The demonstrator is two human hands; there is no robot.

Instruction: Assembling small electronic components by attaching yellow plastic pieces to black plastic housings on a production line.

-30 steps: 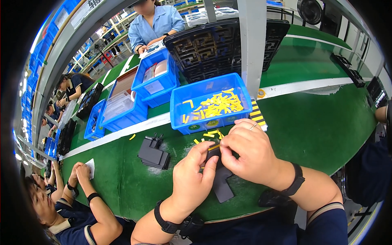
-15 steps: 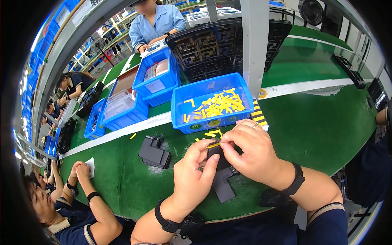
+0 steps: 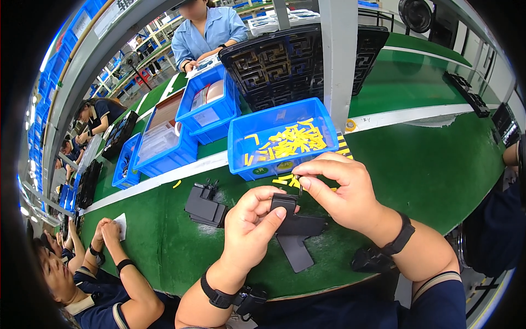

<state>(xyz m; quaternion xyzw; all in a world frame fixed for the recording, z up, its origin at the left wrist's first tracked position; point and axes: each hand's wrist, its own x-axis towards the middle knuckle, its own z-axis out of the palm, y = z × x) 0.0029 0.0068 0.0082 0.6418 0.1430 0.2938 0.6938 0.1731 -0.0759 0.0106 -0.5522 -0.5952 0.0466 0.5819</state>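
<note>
My left hand (image 3: 249,225) grips a flat black battery-like block (image 3: 282,203) between thumb and fingers. My right hand (image 3: 342,192) is pinched on a thin dark strip (image 3: 299,187) beside the block's upper end; whether the strip is joined to the block I cannot tell. Below lies another flat, angled black piece (image 3: 297,255) on the green table, partly covered by the held one. Loose yellow strips (image 3: 282,180) lie just beyond my fingers, in front of a blue bin (image 3: 257,171) holding many more yellow strips. Left of my hands is a stack of black blocks (image 3: 205,204).
More blue bins (image 3: 167,156) stand at the back left. A black tray (image 3: 274,66) leans behind a grey post (image 3: 337,60). A co-worker's hands (image 3: 109,230) are at the table's left edge, and another person stands across the table.
My right hand has drawn slightly up and away from the block. The yellow strip seen across the block's upper end no longer shows; a dark strip shows in my right fingers.
</note>
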